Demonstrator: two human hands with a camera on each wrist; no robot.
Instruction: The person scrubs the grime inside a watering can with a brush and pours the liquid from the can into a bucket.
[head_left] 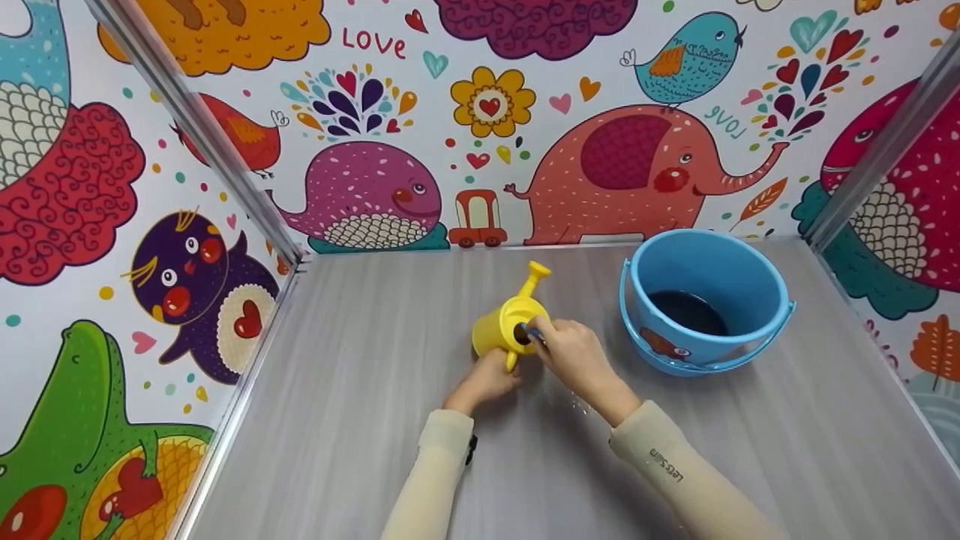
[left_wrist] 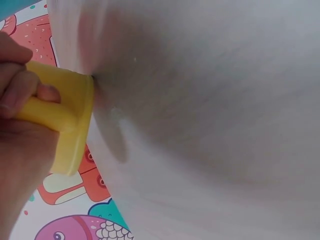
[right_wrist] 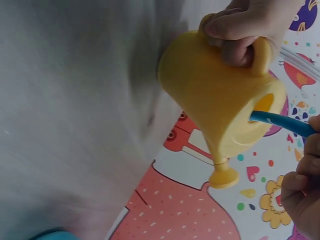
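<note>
A yellow watering can (head_left: 491, 330) stands on the table with its sprinkler spout pointing away from me. My left hand (head_left: 489, 379) grips its handle, fingers curled round it, as the left wrist view (left_wrist: 22, 95) also shows. Above the can's opening, my right hand (head_left: 574, 356) holds a slim blue tool handle (right_wrist: 287, 122). The lower end of that tool goes into the opening and is hidden, so its kind cannot be told. In the right wrist view the can (right_wrist: 215, 85) appears sideways, with the blue handle slanting out of its mouth.
To the right of the can stands a blue bucket (head_left: 716, 270) with dark contents at its bottom and its handle lowered. Small clear drops (head_left: 579, 406) lie on the grey table (head_left: 352, 390) below my right hand. Printed cartoon panels (head_left: 375, 195) wall the table's back and sides.
</note>
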